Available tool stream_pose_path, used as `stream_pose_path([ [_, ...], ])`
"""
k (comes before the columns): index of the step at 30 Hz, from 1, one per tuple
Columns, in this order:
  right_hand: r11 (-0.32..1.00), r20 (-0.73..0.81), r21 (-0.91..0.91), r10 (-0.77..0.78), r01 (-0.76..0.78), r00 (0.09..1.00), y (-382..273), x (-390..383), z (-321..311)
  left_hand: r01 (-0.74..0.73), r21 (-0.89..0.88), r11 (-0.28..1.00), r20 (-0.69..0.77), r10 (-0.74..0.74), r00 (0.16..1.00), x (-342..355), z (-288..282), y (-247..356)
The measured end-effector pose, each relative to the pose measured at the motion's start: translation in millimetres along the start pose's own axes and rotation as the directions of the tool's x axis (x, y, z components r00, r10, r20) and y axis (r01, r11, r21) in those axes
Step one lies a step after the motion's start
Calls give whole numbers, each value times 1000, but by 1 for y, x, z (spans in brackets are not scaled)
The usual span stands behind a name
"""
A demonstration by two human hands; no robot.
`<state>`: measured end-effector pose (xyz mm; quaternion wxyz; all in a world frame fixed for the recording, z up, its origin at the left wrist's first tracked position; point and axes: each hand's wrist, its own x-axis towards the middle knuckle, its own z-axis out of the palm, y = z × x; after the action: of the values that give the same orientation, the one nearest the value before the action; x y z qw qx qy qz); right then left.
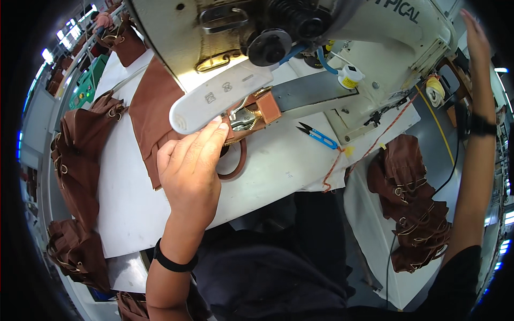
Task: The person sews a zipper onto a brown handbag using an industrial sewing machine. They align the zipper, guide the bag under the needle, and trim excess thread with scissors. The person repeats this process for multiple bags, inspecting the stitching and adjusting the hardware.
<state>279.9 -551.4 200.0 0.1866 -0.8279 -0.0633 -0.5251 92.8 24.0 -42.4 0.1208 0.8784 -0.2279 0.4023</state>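
One large cream sewing machine (pixel 375 32) fills the top of the view, standing on a white table (pixel 128 187). Brown bag pieces (pixel 80 155) are heaped along the table's left edge, with another heap (pixel 412 203) at the right. The left hand (pixel 190 166) lies flat, fingers together, pressing a brown leather piece with brass hardware (pixel 251 115) under the machine's arm. The right hand (pixel 474 37) is raised, fingers straight, at the machine's right end. Blue thread snips (pixel 318 136) lie just right of the workpiece.

White worktable (pixel 134 203), grey floor (pixel 428 123), ceiling lights (pixel 47 55).
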Motion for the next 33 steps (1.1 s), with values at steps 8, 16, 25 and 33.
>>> stream_pose_path([
  [8, 705, 435, 345, 466, -620, 771, 21, -21, 63, 13, 24, 1000, 57, -15, 998, 2, -7, -2],
  [16, 583, 359, 537, 495, -609, 791, -2, -47, 64, 9, -5, 1000, 95, -8, 995, 5, -13, -2],
  [25, 604, 292, 571, 484, -556, 825, 6, -48, 65, -8, -4, 1000, 107, 8, 994, 10, -14, 0],
  [33, 605, 156, 643, 497, -470, 854, 8, -64, 74, -18, -2, 1000, 101, 18, 995, 9, -12, -2],
])
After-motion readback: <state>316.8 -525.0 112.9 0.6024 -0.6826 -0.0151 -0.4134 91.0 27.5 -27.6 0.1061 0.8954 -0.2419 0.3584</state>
